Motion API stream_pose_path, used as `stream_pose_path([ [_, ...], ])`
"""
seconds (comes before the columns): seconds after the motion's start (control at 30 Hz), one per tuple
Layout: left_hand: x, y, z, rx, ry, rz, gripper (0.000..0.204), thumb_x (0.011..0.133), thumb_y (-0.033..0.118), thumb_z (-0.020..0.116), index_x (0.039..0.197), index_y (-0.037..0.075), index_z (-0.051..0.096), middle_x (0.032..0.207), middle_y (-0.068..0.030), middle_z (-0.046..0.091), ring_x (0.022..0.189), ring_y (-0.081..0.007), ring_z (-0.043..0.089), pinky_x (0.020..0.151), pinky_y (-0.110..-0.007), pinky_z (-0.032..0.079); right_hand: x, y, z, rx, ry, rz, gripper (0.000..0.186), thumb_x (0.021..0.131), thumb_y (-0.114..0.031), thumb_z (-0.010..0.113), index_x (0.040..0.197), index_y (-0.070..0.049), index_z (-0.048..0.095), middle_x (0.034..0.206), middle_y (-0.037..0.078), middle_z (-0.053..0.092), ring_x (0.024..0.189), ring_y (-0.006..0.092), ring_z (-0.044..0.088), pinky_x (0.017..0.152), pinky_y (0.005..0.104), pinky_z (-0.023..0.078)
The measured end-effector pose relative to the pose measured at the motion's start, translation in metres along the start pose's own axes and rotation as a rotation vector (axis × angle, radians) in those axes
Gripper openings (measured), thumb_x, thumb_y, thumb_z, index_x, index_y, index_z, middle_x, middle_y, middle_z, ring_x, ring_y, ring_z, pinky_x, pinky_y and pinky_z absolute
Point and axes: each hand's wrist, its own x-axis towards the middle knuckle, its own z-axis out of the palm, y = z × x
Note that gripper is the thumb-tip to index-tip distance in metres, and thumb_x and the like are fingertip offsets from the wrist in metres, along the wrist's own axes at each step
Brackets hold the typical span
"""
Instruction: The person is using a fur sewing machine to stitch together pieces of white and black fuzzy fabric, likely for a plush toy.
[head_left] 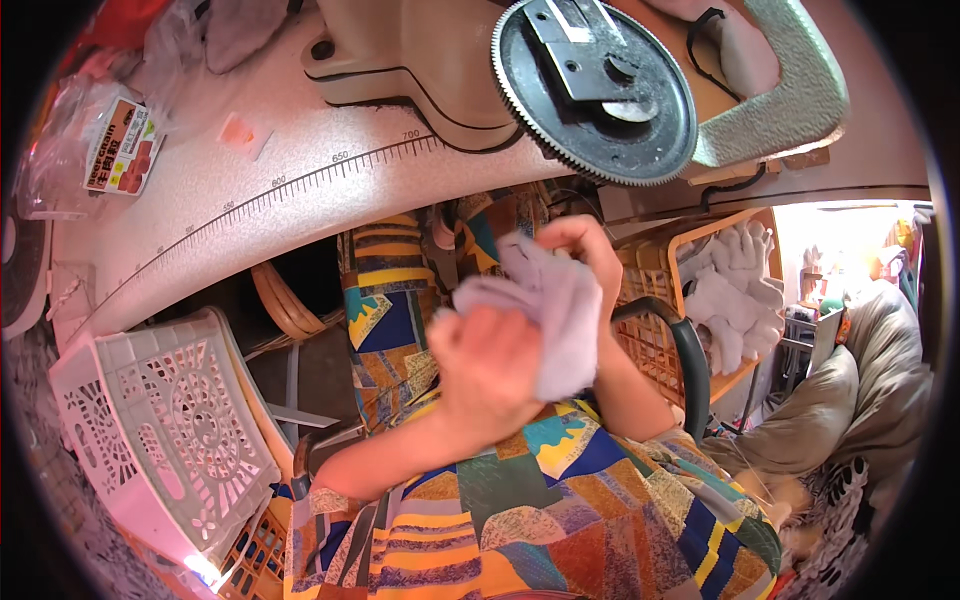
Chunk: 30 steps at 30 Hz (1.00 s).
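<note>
Pale cloth (568, 318) sits bunched, gripped by the left hand (488, 362), while the right hand (594, 262) seems to grasp its far edge; light, even tension should limit twisting.

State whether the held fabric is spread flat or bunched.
Bunched: the pale fabric bulges in creased folds between the left hand and right hand.

Both hands (488, 362) (592, 262) close together, forearms (395, 465) inward
</note>
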Motion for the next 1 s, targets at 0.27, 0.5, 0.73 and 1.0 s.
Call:
stream_pose_path([
  [0.27, 0.004, -0.014, -0.004, 0.163, 0.023, 0.005, 0.025, 0.066, 0.017, 0.058, 0.089, 0.008, 0.063, 0.086, 0.0006, 0.056, 0.084, -0.019, 0.05, 0.075, -0.039, 0.026, 0.005, -0.014, -0.018, -0.296, -0.219, -0.861, 0.037, 0.063, -0.006, 0.068, 0.099, 0.0, 0.068, 0.108, 0.014, 0.062, 0.089, 0.0283, 0.063, 0.069, 0.0348, 0.052],
  [0.5, -0.012, 0.003, 0.0, -0.032, 0.034, 0.034, 0.029, 0.066, 0.017, 0.059, 0.093, 0.007, 0.064, 0.09, 0.0004, 0.058, 0.086, -0.0183, 0.053, 0.076, -0.039, 0.027, 0.007, -0.017, -0.015, -0.306, -0.092, -0.812, 0.025, 0.06, -0.005, 0.07, 0.083, 0.004, 0.069, 0.095, 0.017, 0.067, 0.077, 0.0246, 0.066, 0.06, 0.0293, 0.052],
  [0.73, 0.009, -0.021, -0.01, -0.065, -0.05, -0.1, 0.04, 0.056, 0.011, 0.07, 0.096, 0.009, 0.066, 0.09, -0.0008, 0.058, 0.088, -0.0222, 0.054, 0.081, -0.041, 0.027, 0.009, -0.001, -0.017, -0.138, -0.261, -0.448, 0.038, 0.062, -0.005, 0.078, 0.096, 0.002, 0.063, 0.107, 0.015, 0.066, 0.085, 0.0198, 0.064, 0.07, 0.0294, 0.051],
  [1.0, 0.008, -0.067, 0.017, -0.406, -0.198, -0.337, 0.039, 0.059, 0.001, 0.068, 0.098, 0.008, 0.066, 0.097, -0.007, 0.067, 0.096, -0.0276, 0.057, 0.083, -0.038, 0.03, -0.016, -0.008, -0.007, 1.079, -0.666, 0.529, 0.109, 0.061, -0.012, 0.086, 0.151, -0.007, 0.024, 0.145, 0.006, 0.04, 0.131, 0.0173, 0.042, 0.111, 0.0326, 0.029],
])
